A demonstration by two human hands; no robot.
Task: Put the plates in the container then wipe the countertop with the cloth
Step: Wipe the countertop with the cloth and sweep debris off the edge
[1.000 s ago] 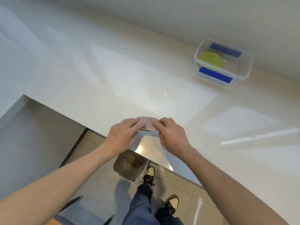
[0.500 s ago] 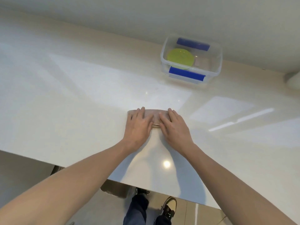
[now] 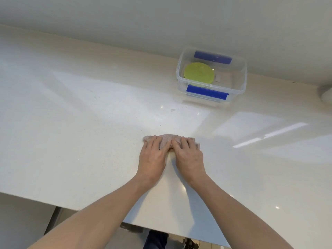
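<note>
A pinkish folded cloth (image 3: 168, 139) lies flat on the pale glossy countertop (image 3: 80, 133). My left hand (image 3: 152, 155) and my right hand (image 3: 188, 155) press side by side on it, fingers spread over its near half. Only the cloth's far edge and middle show. At the back right, against the wall, stands a clear plastic container (image 3: 239, 87) with blue clips. A lime-green plate (image 3: 199, 73) lies inside it at the left.
A small crumb or chip (image 3: 172, 110) lies on the counter between the cloth and the container. A white rounded object (image 3: 326, 95) shows at the right edge. The counter's near edge runs below my forearms, with floor and my shoes beneath.
Both hands have pushed the cloth away from the counter's near edge toward the middle, now pressing flat on it. The view has tilted up toward the wall.
</note>
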